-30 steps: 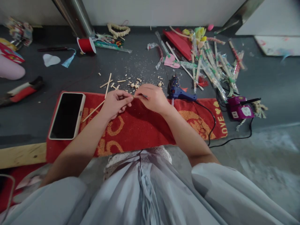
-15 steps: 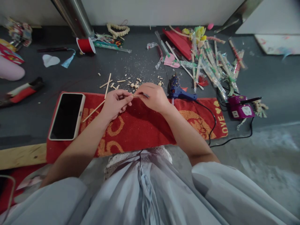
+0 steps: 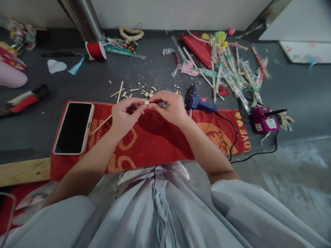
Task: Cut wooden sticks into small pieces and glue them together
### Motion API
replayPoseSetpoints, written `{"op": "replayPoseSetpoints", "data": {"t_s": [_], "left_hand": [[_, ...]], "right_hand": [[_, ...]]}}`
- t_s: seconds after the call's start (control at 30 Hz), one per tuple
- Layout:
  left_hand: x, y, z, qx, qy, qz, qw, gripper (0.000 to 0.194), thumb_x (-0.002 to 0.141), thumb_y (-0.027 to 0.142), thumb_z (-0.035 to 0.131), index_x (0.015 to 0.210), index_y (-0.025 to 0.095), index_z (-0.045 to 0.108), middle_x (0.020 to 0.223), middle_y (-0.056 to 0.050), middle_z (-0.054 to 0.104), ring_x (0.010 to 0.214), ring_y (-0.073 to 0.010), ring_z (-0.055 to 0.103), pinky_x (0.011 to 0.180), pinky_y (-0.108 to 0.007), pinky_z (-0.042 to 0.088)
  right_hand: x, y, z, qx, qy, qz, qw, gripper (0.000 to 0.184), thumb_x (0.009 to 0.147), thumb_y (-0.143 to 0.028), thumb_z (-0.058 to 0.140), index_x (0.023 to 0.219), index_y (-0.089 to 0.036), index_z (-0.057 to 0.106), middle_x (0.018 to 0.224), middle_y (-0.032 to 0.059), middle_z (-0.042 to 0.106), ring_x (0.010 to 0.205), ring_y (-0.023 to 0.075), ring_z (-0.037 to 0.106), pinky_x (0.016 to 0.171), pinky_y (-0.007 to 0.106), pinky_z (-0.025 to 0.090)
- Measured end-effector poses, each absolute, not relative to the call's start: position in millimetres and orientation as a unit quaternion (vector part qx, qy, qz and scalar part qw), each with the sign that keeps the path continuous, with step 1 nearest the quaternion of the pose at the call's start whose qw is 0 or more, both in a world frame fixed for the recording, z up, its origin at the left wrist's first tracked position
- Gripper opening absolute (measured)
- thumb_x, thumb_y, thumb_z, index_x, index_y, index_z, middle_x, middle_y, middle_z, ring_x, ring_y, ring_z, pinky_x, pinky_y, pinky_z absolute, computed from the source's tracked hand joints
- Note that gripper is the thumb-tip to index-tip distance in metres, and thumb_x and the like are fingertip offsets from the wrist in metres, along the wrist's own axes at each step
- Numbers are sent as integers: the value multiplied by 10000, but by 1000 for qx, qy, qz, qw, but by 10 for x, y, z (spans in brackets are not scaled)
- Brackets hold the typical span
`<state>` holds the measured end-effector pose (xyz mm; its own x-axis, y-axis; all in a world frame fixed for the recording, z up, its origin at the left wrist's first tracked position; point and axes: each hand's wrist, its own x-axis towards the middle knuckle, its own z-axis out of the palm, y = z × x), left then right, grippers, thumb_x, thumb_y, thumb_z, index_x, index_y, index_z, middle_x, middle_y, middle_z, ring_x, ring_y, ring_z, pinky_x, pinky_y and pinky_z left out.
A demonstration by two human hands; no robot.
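Wooden and small, the piece (image 3: 147, 102) sits over the far edge of the red towel (image 3: 157, 144), pinched by the fingertips of both the left hand (image 3: 126, 114) and right hand (image 3: 171, 107), so light, even pressure should keep it from slipping.

Craft workspace with glue gun (image 3: 199, 102)

The dark grey surface (image 3: 93, 77) carries a red towel (image 3: 157, 141) along its near edge. Beyond the towel lie wood bits (image 3: 147, 94), fine pale dust (image 3: 148, 74) and 2 crossed sticks (image 3: 120, 89). To the left are pliers (image 3: 24, 102), a white heart (image 3: 56, 66), a blue tassel (image 3: 76, 68) and a red spool (image 3: 93, 50); a wooden ring (image 3: 124, 35) lies near the back. A glue gun (image 3: 200, 103) rests at the towel's far edge, wrapped sticks (image 3: 234, 76) heaped beyond it. A purple box (image 3: 260, 120) sits beside the towel's right end.
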<state>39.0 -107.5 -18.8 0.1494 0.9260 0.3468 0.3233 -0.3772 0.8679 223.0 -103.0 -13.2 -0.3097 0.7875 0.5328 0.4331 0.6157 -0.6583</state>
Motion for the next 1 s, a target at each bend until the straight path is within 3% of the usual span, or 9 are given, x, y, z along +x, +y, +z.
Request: {"op": "replayPoseSetpoints", "data": {"t_s": [0.47, 0.67, 1.0], "left_hand": [[353, -1112, -145, 745, 456, 437, 213, 194, 800, 321, 655, 905, 185, 745, 770, -26, 744, 613, -102, 638, 593, -211, 495], [330, -1114, -150, 778, 454, 398, 171, 201, 822, 330, 617, 888, 192, 747, 762, -29, 741, 595, -107, 620, 583, -226, 477], [362, -1081, -139, 723, 500, 406, 249, 209, 790, 313, 639, 907, 170, 738, 748, -31, 740, 622, -114, 649, 601, -213, 507]], "right_hand": [[2233, -1039, -124, -391, -789, 212, 425, 327, 929, -460, 503, 883, -187, 677, 848, 37, 686, 791, 124, 612, 748, 276, 482], [2228, -1024, -160, -386, -793, 215, 421, 258, 923, -380, 526, 857, -189, 687, 834, 32, 691, 789, 128, 609, 766, 284, 476], [2246, -1009, -163, -409, -775, 251, 411, 175, 885, -296, 555, 909, -181, 685, 905, 39, 695, 835, 133, 626, 774, 282, 509]]}}
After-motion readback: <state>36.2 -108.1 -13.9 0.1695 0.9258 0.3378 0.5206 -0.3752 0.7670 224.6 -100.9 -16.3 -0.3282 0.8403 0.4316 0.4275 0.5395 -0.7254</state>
